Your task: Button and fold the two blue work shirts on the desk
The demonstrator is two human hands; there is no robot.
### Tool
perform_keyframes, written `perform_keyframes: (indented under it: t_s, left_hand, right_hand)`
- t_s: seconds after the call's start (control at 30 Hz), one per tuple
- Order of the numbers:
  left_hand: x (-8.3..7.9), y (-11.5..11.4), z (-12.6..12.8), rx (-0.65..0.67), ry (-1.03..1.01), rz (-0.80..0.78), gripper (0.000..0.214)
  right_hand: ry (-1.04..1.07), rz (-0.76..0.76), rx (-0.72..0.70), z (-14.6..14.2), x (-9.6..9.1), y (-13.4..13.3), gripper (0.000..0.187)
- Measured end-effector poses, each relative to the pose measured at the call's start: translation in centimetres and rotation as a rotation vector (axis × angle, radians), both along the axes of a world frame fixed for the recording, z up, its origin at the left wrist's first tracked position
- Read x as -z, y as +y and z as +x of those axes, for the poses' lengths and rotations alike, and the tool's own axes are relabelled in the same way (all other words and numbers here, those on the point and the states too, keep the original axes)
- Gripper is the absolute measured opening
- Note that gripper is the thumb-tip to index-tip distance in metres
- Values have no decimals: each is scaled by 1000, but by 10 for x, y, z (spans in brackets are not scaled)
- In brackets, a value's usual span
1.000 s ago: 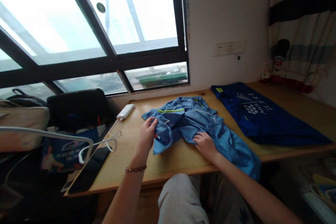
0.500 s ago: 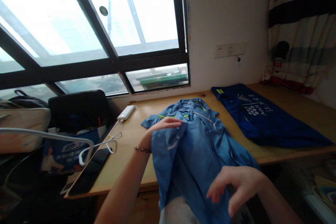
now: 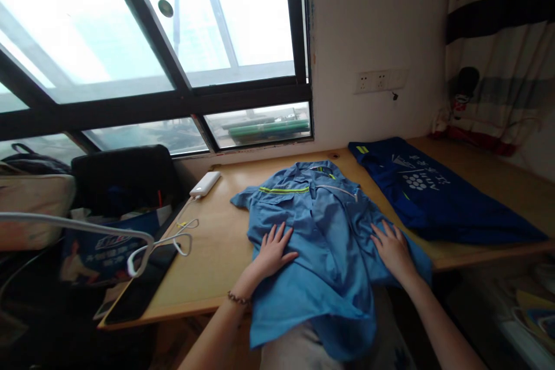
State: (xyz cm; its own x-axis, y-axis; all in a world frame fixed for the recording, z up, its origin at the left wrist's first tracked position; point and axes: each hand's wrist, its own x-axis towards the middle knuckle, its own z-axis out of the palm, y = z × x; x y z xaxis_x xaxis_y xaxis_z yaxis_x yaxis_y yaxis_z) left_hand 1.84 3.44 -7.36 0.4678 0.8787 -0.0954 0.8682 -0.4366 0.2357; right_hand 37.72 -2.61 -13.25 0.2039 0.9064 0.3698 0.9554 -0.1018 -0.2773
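Observation:
A light blue work shirt with yellow-green and pale stripes lies front side up on the wooden desk. Its collar points toward the window, and its hem hangs over the desk's front edge toward my lap. On the shirt's left half my left hand rests flat, fingers spread, just below a chest pocket. My right hand lies on the right side of the shirt near the sleeve, its fingers also spread. Wrinkles run through the cloth between the hands.
To the right lies a folded dark blue garment with white print. A white power bank with a cable and a black phone sit at the desk's left. Bags and a black chair stand farther left.
My left hand has let the raised shirt front down and now lies on it. My right hand has moved from above my lap up onto the shirt's right side.

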Motion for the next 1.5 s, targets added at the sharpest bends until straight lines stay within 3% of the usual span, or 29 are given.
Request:
perform_keyframes:
  t_s: [0.1, 0.17, 0.23, 0.33, 0.4, 0.47, 0.53, 0.57, 0.63, 0.73, 0.87, 1.0, 1.13, 1.23, 1.3, 1.37, 1.43, 1.5]
  left_hand:
    - [11, 27, -4, -21, 37, 168, 65]
    - [10, 41, -9, -20, 41, 210, 63]
    - [8, 46, -15, 16, 39, 218, 63]
    - [3, 43, -25, 118, 19, 204, 69]
    - [-1, 37, -30, 176, 7, 172, 75]
    - [-4, 31, -33, 200, 1, 129, 80]
    - [-8, 27, -35, 205, -1, 90, 84]
    - [-10, 26, -35, 209, 0, 71, 86]
    - [-12, 23, -35, 222, 4, 45, 90]
    - [-14, 18, -36, 233, 11, 36, 93]
    - [-12, 7, -45, 203, 36, 53, 96]
    - [-2, -15, -62, 135, 70, 79, 97]
    - [-1, -45, -80, 77, 51, 32, 92]
    - [-23, -53, -87, 106, -55, -108, 79]
    - [-44, -42, -82, 128, -189, -245, 62]
    - [-61, -16, -64, 96, -351, -331, 50]
    - [-68, 20, -35, 38, -469, -241, 46]
    - [-61, 56, 0, 39, -514, -21, 39]
  right_hand:
    - [140, 43, -46, 21, -10, 31, 37]
    - [354, 72, -110, 33, -21, 41, 38]
    - [667, 69, -133, 39, -35, 35, 40]
    - [1047, -53, -217, 34, -68, 1, 41]
    - [1021, -277, -520, 22, -94, -25, 35]
    - [810, -637, -940, 6, -120, -42, 32]
    - [630, -762, -1071, -13, -136, -46, 33]
    - [581, -703, -1023, -23, -138, -42, 33]
    - [528, -425, -814, -44, -131, -26, 32]
    - [396, -139, -630, -73, -101, 8, 39]
    - [79, -193, -473, -94, -60, 47, 61]
    - [-65, -271, -301, -91, -42, 62, 67]
    - [-33, -374, -271, -67, -48, 50, 67]
    - [35, -494, -317, -46, -70, 45, 57]
    - [88, -524, -319, -41, -89, 54, 43]
    - [111, -435, -267, -48, -104, 73, 45]
    - [97, -277, -171, -67, -107, 98, 48]
    - [78, -232, -117, -91, -96, 121, 45]
